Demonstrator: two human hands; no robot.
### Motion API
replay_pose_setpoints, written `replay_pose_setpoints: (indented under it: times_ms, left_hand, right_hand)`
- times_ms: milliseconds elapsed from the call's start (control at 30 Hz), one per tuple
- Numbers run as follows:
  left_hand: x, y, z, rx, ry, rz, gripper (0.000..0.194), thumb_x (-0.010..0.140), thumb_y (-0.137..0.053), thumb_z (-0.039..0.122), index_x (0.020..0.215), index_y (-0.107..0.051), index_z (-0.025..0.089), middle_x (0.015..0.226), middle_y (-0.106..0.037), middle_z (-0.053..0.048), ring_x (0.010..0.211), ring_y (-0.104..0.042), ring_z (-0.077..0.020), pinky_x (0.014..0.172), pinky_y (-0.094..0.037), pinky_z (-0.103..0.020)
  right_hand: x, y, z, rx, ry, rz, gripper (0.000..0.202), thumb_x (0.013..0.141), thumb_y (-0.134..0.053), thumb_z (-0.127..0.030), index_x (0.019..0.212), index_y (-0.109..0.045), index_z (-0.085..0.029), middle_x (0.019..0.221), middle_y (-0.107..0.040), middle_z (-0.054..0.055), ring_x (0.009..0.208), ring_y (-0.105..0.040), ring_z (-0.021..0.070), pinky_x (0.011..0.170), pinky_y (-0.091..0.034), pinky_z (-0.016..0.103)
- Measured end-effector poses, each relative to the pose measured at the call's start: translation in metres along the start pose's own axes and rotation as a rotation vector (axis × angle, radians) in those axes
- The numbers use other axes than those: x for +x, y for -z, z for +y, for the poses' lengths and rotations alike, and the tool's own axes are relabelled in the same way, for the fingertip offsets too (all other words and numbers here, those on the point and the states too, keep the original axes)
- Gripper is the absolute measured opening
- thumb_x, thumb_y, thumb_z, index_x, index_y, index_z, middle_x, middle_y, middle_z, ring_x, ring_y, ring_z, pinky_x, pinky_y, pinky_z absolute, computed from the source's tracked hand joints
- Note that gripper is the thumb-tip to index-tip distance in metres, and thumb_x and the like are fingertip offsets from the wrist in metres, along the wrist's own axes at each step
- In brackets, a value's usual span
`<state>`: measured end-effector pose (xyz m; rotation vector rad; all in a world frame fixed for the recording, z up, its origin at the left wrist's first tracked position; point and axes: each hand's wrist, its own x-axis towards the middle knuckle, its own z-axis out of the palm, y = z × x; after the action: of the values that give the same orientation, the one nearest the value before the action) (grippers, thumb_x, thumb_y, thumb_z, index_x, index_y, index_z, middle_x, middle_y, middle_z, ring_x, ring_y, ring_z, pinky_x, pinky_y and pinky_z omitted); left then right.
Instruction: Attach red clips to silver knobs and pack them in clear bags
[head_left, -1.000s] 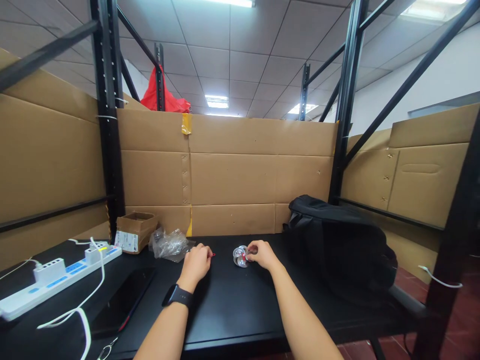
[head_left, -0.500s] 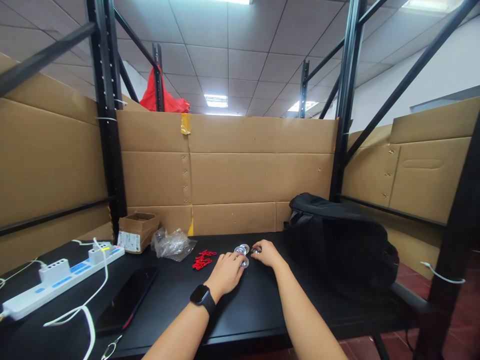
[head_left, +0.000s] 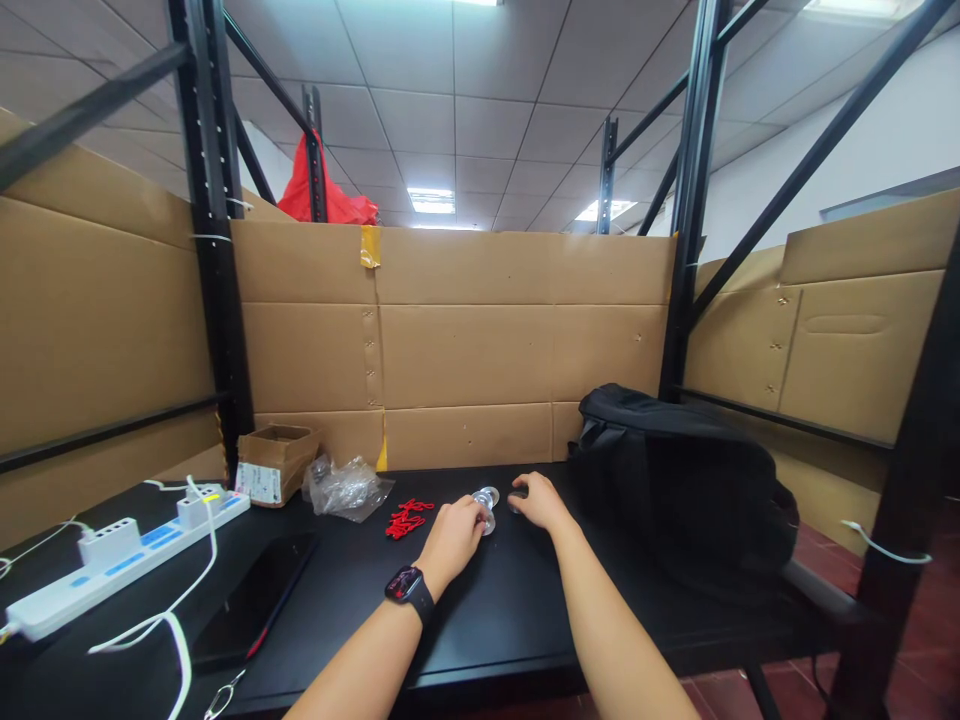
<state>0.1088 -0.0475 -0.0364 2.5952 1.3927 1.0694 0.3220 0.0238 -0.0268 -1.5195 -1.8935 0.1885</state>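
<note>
Several clear, shiny round discs (head_left: 490, 496) lie close together on the black tabletop, partly covered by fingers. My left hand (head_left: 452, 537), with a dark smartwatch on its wrist, is closed at the near side of this cluster, its fingertips on one clear disc. Just to the right, my right hand (head_left: 541, 503) has its thumb and fingers curled around a small clear piece (head_left: 517, 493), mostly hidden beneath them. A small pile of red cord-like pieces (head_left: 406, 519) lies left of my left hand.
Crumpled clear plastic (head_left: 347, 490) and a small cardboard box (head_left: 276, 463) stand at the back left. A white power strip (head_left: 127, 565) with cables and a dark phone-like slab (head_left: 255, 600) are at left. A black backpack (head_left: 675, 480) fills the right, before cardboard walls (head_left: 465, 350).
My right hand has shifted slightly right, away from the discs, and the clear piece under its fingers shows less. My left hand has turned a little, and its watch face has lit up.
</note>
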Motion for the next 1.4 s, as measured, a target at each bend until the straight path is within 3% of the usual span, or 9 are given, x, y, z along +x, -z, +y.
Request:
replay_pose_setpoints:
  times_ms: [100,233,300,500,567,667,833,1133,1400]
  left_hand:
    - [0.003,-0.001,-0.004,-0.123,0.059,0.135,0.013,0.087,-0.055,0.016,0.088,-0.066,0.021,0.092,-0.067,-0.004,0.087,-0.062,-0.018,0.083,-0.046,-0.031]
    - [0.005,0.006,-0.008,-0.26,0.087,0.248,0.017,0.088,-0.052,0.017,0.096,-0.067,0.02,0.095,-0.068,-0.006,0.09,-0.064,-0.0187,0.086,-0.05,-0.033]
    - [0.005,0.011,-0.009,-0.313,0.094,0.246,0.02,0.088,-0.05,0.018,0.099,-0.067,0.02,0.099,-0.068,-0.007,0.093,-0.065,-0.0192,0.088,-0.051,-0.034]
    - [0.005,0.013,-0.005,-0.479,0.064,0.171,0.047,0.083,-0.041,0.008,0.125,-0.056,0.023,0.128,-0.061,-0.008,0.116,-0.059,-0.0184,0.103,-0.047,-0.037]
    - [0.005,0.011,-0.001,-0.487,0.102,0.253,0.06,0.079,-0.047,0.008,0.137,-0.043,0.023,0.137,-0.054,-0.01,0.122,-0.056,-0.0193,0.106,-0.044,-0.038]
    - [0.005,0.01,0.005,-0.424,0.211,0.392,0.043,0.08,-0.059,0.021,0.122,-0.051,0.019,0.123,-0.06,-0.011,0.107,-0.063,-0.0219,0.097,-0.05,-0.04]
    - [0.006,0.015,0.006,-0.546,0.262,0.381,0.019,0.085,-0.06,0.034,0.097,-0.06,0.019,0.1,-0.07,-0.007,0.088,-0.07,-0.0198,0.082,-0.057,-0.034]
    - [0.008,0.019,-0.001,-0.785,0.213,0.294,0.015,0.083,-0.06,0.027,0.092,-0.065,0.017,0.096,-0.074,-0.007,0.09,-0.072,-0.0193,0.086,-0.057,-0.033]
    - [0.01,0.013,-0.007,-0.79,0.247,0.294,0.024,0.082,-0.066,0.036,0.095,-0.066,0.016,0.092,-0.075,-0.009,0.084,-0.072,-0.0197,0.079,-0.058,-0.031]
  right_hand:
    - [-0.004,0.001,-0.019,0.213,0.188,-0.008,0.026,0.074,-0.072,-0.024,0.1,-0.074,-0.019,0.107,-0.071,0.01,0.104,-0.065,0.0232,0.094,-0.049,0.035]
    - [-0.011,-0.007,-0.045,0.629,0.302,-0.348,0.039,0.071,-0.078,-0.032,0.107,-0.072,-0.017,0.093,-0.074,0.006,0.081,-0.07,0.0193,0.076,-0.055,0.032]
    - [-0.013,-0.012,-0.051,0.75,0.273,-0.4,0.042,0.068,-0.081,-0.036,0.103,-0.072,-0.015,0.088,-0.075,0.006,0.08,-0.07,0.02,0.077,-0.056,0.033]
    - [-0.009,-0.012,-0.052,0.821,0.192,-0.207,0.044,0.058,-0.086,-0.048,0.084,-0.074,-0.014,0.083,-0.076,0.008,0.081,-0.072,0.0249,0.08,-0.057,0.037]
    - [-0.008,-0.01,-0.054,0.805,0.178,-0.108,0.041,0.062,-0.083,-0.051,0.079,-0.074,-0.015,0.079,-0.076,0.009,0.076,-0.072,0.0245,0.075,-0.057,0.036]
    - [-0.009,-0.012,-0.061,0.824,0.128,-0.027,0.04,0.07,-0.077,-0.055,0.071,-0.069,-0.016,0.068,-0.072,0.007,0.063,-0.069,0.0209,0.062,-0.055,0.031]
    - [-0.016,-0.023,-0.076,0.965,0.081,-0.171,0.046,0.069,-0.076,-0.059,0.069,-0.056,-0.018,0.066,-0.066,0.0,0.047,-0.059,0.0125,0.045,-0.049,0.025]
    - [-0.025,-0.002,-0.076,1.256,-0.025,-0.329,0.045,0.058,-0.09,-0.037,0.086,-0.06,-0.018,0.089,-0.071,0.003,0.074,-0.07,0.0162,0.074,-0.057,0.03]
    - [-0.023,-0.007,-0.074,1.103,0.044,-0.395,0.062,0.062,-0.087,-0.042,0.114,-0.066,-0.017,0.081,-0.075,0.006,0.071,-0.07,0.0189,0.073,-0.054,0.034]
